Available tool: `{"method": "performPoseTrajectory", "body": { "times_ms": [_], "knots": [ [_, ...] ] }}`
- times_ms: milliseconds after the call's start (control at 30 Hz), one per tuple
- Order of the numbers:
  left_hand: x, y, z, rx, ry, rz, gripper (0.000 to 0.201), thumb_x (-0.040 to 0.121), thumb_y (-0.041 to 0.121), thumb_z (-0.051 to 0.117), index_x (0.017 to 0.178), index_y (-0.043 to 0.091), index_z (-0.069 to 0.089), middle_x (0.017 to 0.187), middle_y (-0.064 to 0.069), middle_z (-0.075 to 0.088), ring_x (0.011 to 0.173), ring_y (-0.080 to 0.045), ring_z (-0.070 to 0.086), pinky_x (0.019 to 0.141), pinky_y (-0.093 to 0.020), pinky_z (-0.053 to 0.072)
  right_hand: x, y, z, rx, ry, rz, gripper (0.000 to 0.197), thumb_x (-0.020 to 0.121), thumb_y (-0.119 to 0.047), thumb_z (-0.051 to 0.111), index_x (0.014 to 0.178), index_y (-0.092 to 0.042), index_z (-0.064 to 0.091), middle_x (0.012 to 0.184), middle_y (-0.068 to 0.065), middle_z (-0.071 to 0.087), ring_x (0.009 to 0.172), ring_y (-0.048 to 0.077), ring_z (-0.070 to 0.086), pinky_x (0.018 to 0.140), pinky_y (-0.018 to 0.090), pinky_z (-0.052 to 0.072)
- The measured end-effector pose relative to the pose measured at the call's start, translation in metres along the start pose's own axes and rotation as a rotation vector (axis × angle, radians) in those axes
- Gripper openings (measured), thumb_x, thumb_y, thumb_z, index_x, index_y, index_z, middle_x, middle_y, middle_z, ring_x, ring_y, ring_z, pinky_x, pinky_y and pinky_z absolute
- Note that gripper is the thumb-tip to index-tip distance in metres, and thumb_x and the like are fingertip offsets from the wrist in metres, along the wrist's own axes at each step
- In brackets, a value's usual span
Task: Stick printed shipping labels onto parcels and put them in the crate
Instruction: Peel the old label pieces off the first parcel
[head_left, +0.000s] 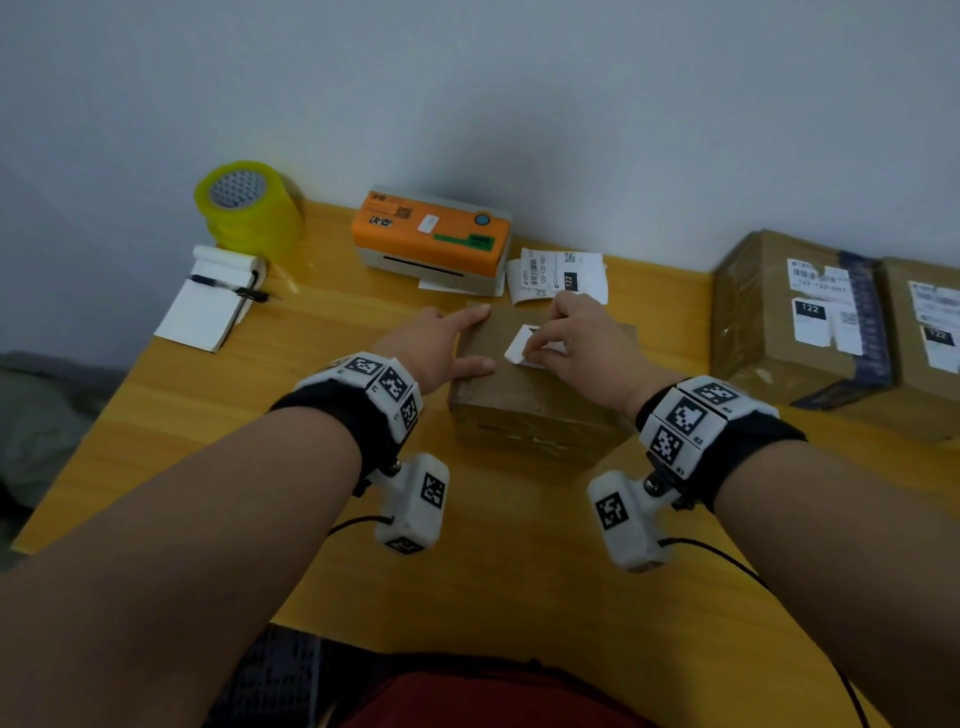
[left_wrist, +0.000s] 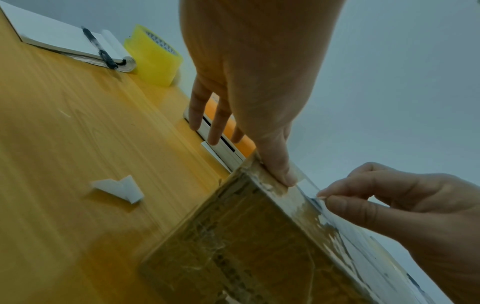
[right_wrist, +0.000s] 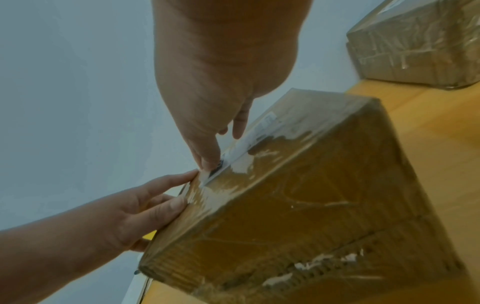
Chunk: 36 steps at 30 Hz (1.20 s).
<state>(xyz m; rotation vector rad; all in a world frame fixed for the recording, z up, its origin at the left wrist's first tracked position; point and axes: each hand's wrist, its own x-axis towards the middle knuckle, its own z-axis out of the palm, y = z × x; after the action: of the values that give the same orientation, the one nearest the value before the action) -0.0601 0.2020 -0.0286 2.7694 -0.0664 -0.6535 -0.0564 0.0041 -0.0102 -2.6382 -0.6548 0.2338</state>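
Parcels with labels already on them, two of them (head_left: 810, 322), sat well off to the right of my right hand (head_left: 576, 332), so that share of the work looked done. One plain brown parcel (head_left: 540, 405) lay right under my fingers, in the middle of the table (head_left: 208, 415). My right thumb and forefinger pinched the near-left corner of a white label (head_left: 524, 345) on the parcel's top, the corner lifted and the rest hidden beneath my hand; I judged it only half stuck down. My left hand (head_left: 441, 343) lay with straight fingers against the parcel's left side and top edge, steadying it. More printed labels (head_left: 556, 275) waited just beyond my right fingertips, beside the orange printer (head_left: 431, 234). I saw no crate in any view, so by my reckoning none of the packing had been shown as done.

The head view alone gave the whole layout: the yellow tape roll (head_left: 244, 208) and the notepad (head_left: 208, 301) with its pen, far beyond my left hand. The left wrist view showed a folded scrap of white paper (left_wrist: 122, 189) on the table left of the parcel, which the head view hid behind my arm. The right wrist view showed the clear tape wrapping the parcel's near side and my thumb pressing the label's edge.
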Motion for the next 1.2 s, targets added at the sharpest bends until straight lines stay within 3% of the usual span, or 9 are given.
{"method": "performPoseTrajectory", "body": {
  "times_ms": [167,433,600,800,967,1200],
  "knots": [
    [-0.001,0.003,0.0,0.036,0.003,-0.01,0.076,0.083,0.059,0.054,0.146,0.042,0.015,0.137,-0.013,0.039,0.119,-0.032,0.048,0.097,-0.046,0.044,-0.007,-0.006,0.003,-0.014,-0.045,0.021,0.019,0.091,-0.028,0.059,0.102,-0.019,0.071,0.094,-0.004,0.042,0.094,0.013,0.039,0.079,0.024,0.034],
    [-0.003,0.006,-0.001,0.029,-0.01,-0.03,0.075,0.083,0.058,0.054,0.146,0.043,0.015,0.136,-0.014,0.039,0.12,-0.033,0.047,0.098,-0.048,0.044,-0.018,-0.007,-0.004,-0.052,-0.049,-0.02,0.019,0.092,-0.026,0.057,0.103,-0.018,0.07,0.099,-0.002,0.051,0.095,0.012,0.042,0.078,0.022,0.033],
    [-0.004,0.008,-0.003,0.057,-0.014,-0.038,0.075,0.084,0.057,0.054,0.146,0.041,0.014,0.134,-0.016,0.04,0.119,-0.034,0.047,0.098,-0.046,0.043,-0.023,-0.003,-0.013,-0.04,-0.027,-0.01,0.017,0.092,-0.027,0.057,0.101,-0.021,0.07,0.092,-0.007,0.043,0.09,0.008,0.037,0.076,0.022,0.029],
    [-0.005,0.009,-0.006,0.074,-0.021,-0.04,0.076,0.084,0.057,0.054,0.147,0.039,0.014,0.131,-0.016,0.042,0.115,-0.034,0.05,0.096,-0.046,0.045,-0.03,-0.008,-0.019,-0.122,-0.048,-0.132,0.017,0.091,-0.028,0.058,0.099,-0.019,0.07,0.089,-0.008,0.042,0.088,0.007,0.036,0.074,0.022,0.028],
    [-0.007,0.011,-0.008,0.09,-0.039,-0.031,0.077,0.086,0.057,0.052,0.148,0.039,0.01,0.133,-0.015,0.04,0.117,-0.033,0.049,0.098,-0.047,0.044,-0.029,-0.005,-0.034,-0.062,0.129,-0.172,0.013,0.088,-0.019,0.063,0.092,-0.01,0.071,0.087,-0.004,0.041,0.087,0.012,0.037,0.075,0.028,0.039],
    [-0.012,0.018,-0.014,0.157,-0.041,-0.021,0.077,0.086,0.057,0.052,0.148,0.037,0.011,0.139,-0.013,0.036,0.121,-0.033,0.046,0.097,-0.044,0.045,-0.024,0.003,-0.047,-0.006,0.255,-0.154,0.01,0.086,-0.018,0.066,0.089,-0.009,0.071,0.087,-0.003,0.042,0.085,0.012,0.04,0.075,0.023,0.034]
  ]
}}
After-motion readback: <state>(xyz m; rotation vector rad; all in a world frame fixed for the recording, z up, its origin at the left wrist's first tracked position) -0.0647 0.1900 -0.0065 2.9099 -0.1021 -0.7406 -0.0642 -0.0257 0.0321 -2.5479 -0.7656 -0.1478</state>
